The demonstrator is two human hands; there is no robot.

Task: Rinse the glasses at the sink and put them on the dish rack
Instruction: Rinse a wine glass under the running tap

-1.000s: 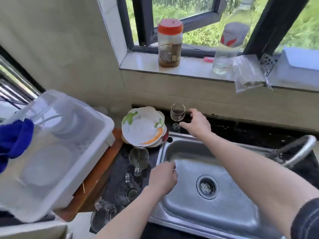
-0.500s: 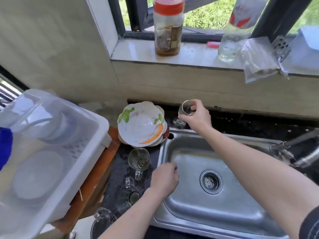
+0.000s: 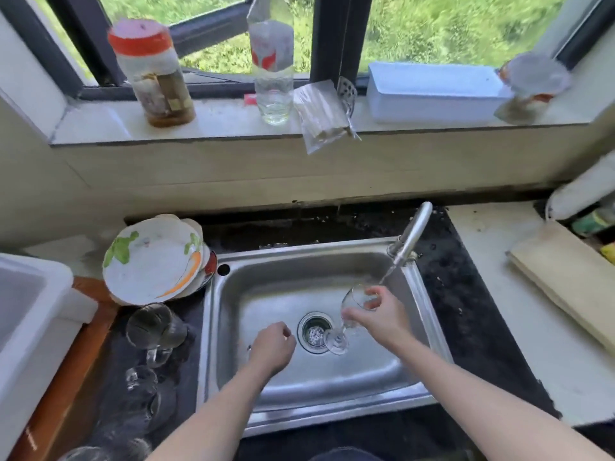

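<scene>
My right hand (image 3: 379, 314) grips a small stemmed glass (image 3: 349, 314) tilted over the steel sink (image 3: 309, 371). The glass's rim points up toward the tap (image 3: 411, 232) and its foot hangs near the drain (image 3: 315, 331). A thin stream of water runs from the tap toward the rim. My left hand (image 3: 273, 349) hovers over the sink's left half with curled fingers, holding nothing. More clear glasses wait on the dark counter left of the sink: a glass mug (image 3: 154, 329) and several others (image 3: 143, 394) nearer me. The white dish rack (image 3: 36, 314) stands at the far left.
A stack of painted plates (image 3: 156, 257) sits at the sink's back left corner. The windowsill holds a jar (image 3: 153, 74), a clear bottle (image 3: 272, 68), a plastic bag and a white box (image 3: 432, 91). A wooden board (image 3: 565, 277) lies on the right counter.
My right hand picked the stemmed glass up from the counter behind the sink and carried it right, under the running tap. My left hand moved from the sink's left rim to over the basin.
</scene>
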